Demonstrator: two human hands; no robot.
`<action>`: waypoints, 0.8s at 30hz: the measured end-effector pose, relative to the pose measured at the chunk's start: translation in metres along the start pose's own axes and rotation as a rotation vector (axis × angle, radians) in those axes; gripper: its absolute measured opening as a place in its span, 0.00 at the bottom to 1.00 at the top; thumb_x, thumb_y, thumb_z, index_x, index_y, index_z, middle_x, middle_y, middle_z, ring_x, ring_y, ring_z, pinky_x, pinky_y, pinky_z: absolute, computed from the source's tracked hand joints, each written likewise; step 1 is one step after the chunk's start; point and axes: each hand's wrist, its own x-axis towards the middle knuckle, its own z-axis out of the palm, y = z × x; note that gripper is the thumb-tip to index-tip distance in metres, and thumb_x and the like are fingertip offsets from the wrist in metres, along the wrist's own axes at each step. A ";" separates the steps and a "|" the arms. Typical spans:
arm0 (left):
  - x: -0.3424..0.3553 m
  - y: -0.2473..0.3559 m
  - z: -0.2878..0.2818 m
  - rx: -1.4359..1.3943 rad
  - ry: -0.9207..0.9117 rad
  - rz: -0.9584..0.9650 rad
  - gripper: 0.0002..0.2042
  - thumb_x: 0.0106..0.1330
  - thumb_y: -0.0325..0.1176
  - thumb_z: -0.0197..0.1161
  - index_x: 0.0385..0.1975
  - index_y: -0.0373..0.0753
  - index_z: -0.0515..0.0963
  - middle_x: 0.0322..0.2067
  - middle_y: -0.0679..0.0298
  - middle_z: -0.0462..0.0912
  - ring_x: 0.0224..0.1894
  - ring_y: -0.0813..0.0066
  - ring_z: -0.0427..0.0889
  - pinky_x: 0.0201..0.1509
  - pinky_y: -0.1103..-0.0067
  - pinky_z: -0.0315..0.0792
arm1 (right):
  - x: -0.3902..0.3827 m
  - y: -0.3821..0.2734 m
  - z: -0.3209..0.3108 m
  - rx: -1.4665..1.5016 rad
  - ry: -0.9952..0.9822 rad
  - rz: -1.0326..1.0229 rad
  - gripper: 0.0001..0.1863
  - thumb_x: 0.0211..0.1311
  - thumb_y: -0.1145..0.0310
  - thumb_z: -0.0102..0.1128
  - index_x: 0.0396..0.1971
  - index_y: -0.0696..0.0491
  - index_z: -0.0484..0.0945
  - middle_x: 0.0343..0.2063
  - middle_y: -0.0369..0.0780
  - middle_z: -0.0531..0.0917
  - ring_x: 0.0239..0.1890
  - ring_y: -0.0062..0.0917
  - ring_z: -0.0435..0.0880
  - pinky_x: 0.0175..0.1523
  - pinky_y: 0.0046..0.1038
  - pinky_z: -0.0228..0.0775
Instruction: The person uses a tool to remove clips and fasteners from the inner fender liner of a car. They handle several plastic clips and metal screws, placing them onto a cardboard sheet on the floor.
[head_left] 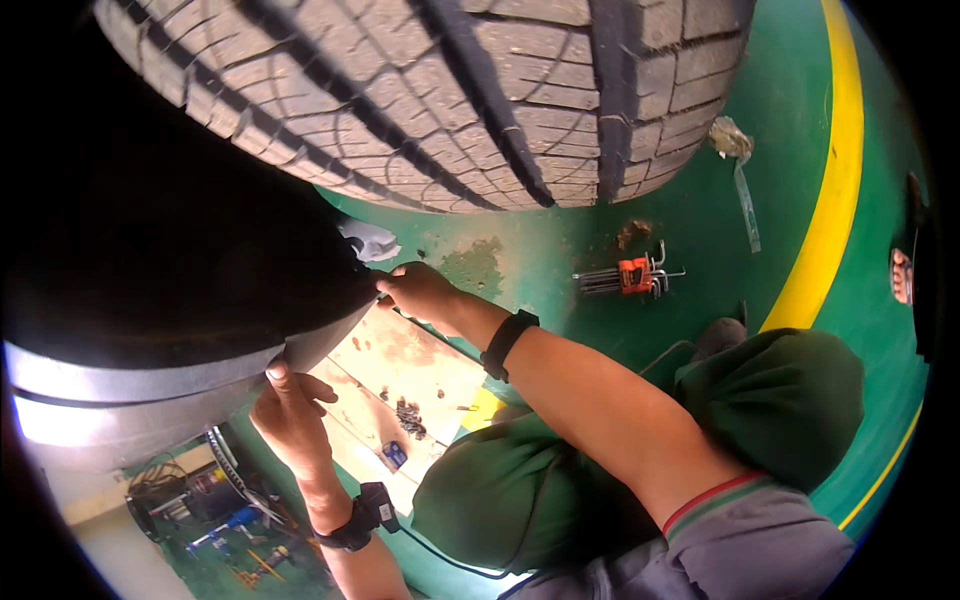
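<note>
A silver car bumper (180,385) with a dark wheel-arch lining (190,240) behind it fills the left. At the bumper's end corner my right hand (415,292) reaches in, closed in a pinch on its edge; the fingertips are partly hidden. My left hand (295,410) is below the bumper, a fingertip touching its lower edge and the other fingers loosely apart. A large tyre (480,100) with a grooved tread hangs across the top. Near the right hand, a pale grey piece (370,241) shows beside the lining.
Under the bumper lies a wooden board (390,360) with a heap of small dark fasteners (410,418) and a small blue box (394,456). An orange-held hex key set (635,275) rests on the green floor. Assorted tools (235,530) lie lower left; crumpled clear plastic (732,140) lies right.
</note>
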 end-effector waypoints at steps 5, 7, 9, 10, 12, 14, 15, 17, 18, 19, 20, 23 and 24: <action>-0.004 0.003 0.014 -0.092 0.050 0.034 0.38 0.74 0.62 0.40 0.08 0.38 0.71 0.08 0.64 0.75 0.11 0.82 0.67 0.19 0.84 0.59 | -0.006 -0.003 -0.005 0.191 -0.070 0.046 0.15 0.70 0.62 0.50 0.43 0.55 0.81 0.34 0.37 0.84 0.28 0.17 0.71 0.33 0.23 0.63; -0.004 0.001 0.013 -0.131 0.045 0.021 0.38 0.73 0.62 0.39 0.08 0.38 0.71 0.08 0.64 0.75 0.11 0.81 0.67 0.20 0.85 0.59 | -0.002 0.000 -0.004 0.211 -0.099 -0.079 0.14 0.69 0.63 0.50 0.45 0.52 0.82 0.33 0.35 0.83 0.29 0.17 0.70 0.34 0.22 0.62; -0.004 0.001 0.013 -0.127 0.051 0.015 0.38 0.73 0.62 0.39 0.08 0.38 0.71 0.08 0.64 0.75 0.11 0.81 0.67 0.20 0.85 0.59 | -0.009 -0.003 -0.006 0.221 -0.128 -0.061 0.14 0.69 0.64 0.49 0.46 0.51 0.82 0.34 0.34 0.82 0.32 0.17 0.72 0.34 0.22 0.63; -0.005 -0.001 0.012 -0.125 0.060 0.006 0.38 0.73 0.63 0.39 0.08 0.38 0.72 0.09 0.64 0.75 0.11 0.81 0.67 0.21 0.85 0.60 | -0.012 -0.005 -0.006 0.227 -0.157 -0.044 0.14 0.68 0.65 0.49 0.46 0.51 0.82 0.35 0.34 0.82 0.34 0.18 0.73 0.35 0.21 0.63; -0.004 -0.004 0.015 -0.161 0.060 0.008 0.37 0.73 0.62 0.41 0.09 0.37 0.72 0.09 0.64 0.75 0.12 0.81 0.69 0.21 0.85 0.60 | -0.002 0.006 -0.006 0.228 -0.159 -0.111 0.15 0.69 0.64 0.50 0.47 0.51 0.82 0.36 0.34 0.82 0.35 0.17 0.74 0.36 0.22 0.63; -0.004 -0.004 0.023 -0.208 0.052 0.013 0.37 0.73 0.62 0.42 0.09 0.37 0.73 0.10 0.64 0.76 0.12 0.81 0.70 0.21 0.85 0.61 | 0.004 0.021 -0.013 0.225 -0.147 -0.179 0.15 0.69 0.63 0.50 0.49 0.50 0.81 0.37 0.34 0.82 0.37 0.17 0.74 0.36 0.22 0.64; -0.004 -0.004 0.021 -0.188 0.040 -0.005 0.36 0.73 0.61 0.44 0.10 0.36 0.74 0.10 0.64 0.77 0.13 0.80 0.72 0.21 0.84 0.62 | 0.003 0.024 -0.010 0.152 -0.135 -0.184 0.16 0.69 0.60 0.52 0.50 0.51 0.80 0.41 0.36 0.82 0.40 0.20 0.76 0.40 0.24 0.67; -0.004 -0.006 0.019 -0.192 0.032 -0.051 0.34 0.72 0.58 0.49 0.12 0.34 0.77 0.13 0.63 0.79 0.15 0.79 0.75 0.22 0.83 0.64 | -0.001 0.030 -0.001 0.081 -0.129 -0.189 0.18 0.69 0.57 0.54 0.52 0.52 0.79 0.44 0.38 0.83 0.43 0.23 0.78 0.44 0.27 0.70; -0.003 -0.008 0.018 -0.193 0.033 -0.047 0.34 0.72 0.58 0.49 0.12 0.34 0.77 0.13 0.63 0.79 0.15 0.79 0.75 0.22 0.83 0.64 | -0.002 0.038 0.005 0.126 -0.082 -0.264 0.21 0.69 0.54 0.55 0.54 0.53 0.78 0.47 0.41 0.82 0.47 0.27 0.79 0.50 0.29 0.70; -0.002 -0.010 0.018 -0.175 0.014 -0.029 0.35 0.72 0.58 0.48 0.12 0.33 0.77 0.13 0.62 0.79 0.15 0.79 0.75 0.22 0.84 0.64 | -0.001 0.044 0.007 0.169 -0.031 -0.337 0.25 0.68 0.51 0.57 0.55 0.54 0.76 0.50 0.43 0.82 0.51 0.31 0.79 0.56 0.32 0.70; 0.000 -0.012 0.017 -0.155 -0.003 -0.011 0.35 0.72 0.59 0.48 0.13 0.33 0.78 0.13 0.62 0.79 0.15 0.79 0.75 0.22 0.84 0.64 | 0.003 0.048 0.007 0.168 -0.027 -0.340 0.25 0.68 0.51 0.57 0.55 0.54 0.76 0.50 0.43 0.82 0.51 0.31 0.79 0.56 0.32 0.70; 0.004 -0.014 0.026 -0.150 0.002 0.025 0.35 0.73 0.59 0.47 0.13 0.32 0.77 0.12 0.61 0.79 0.14 0.79 0.74 0.21 0.83 0.64 | 0.015 0.053 0.013 0.020 0.106 -0.362 0.33 0.65 0.46 0.60 0.59 0.58 0.72 0.54 0.51 0.79 0.57 0.38 0.77 0.62 0.35 0.67; 0.003 -0.016 0.030 -0.149 0.025 0.045 0.36 0.73 0.59 0.46 0.13 0.33 0.77 0.12 0.61 0.79 0.14 0.78 0.74 0.21 0.83 0.64 | 0.020 0.056 0.015 0.021 0.111 -0.362 0.33 0.65 0.46 0.60 0.59 0.58 0.72 0.54 0.51 0.79 0.57 0.38 0.77 0.62 0.35 0.67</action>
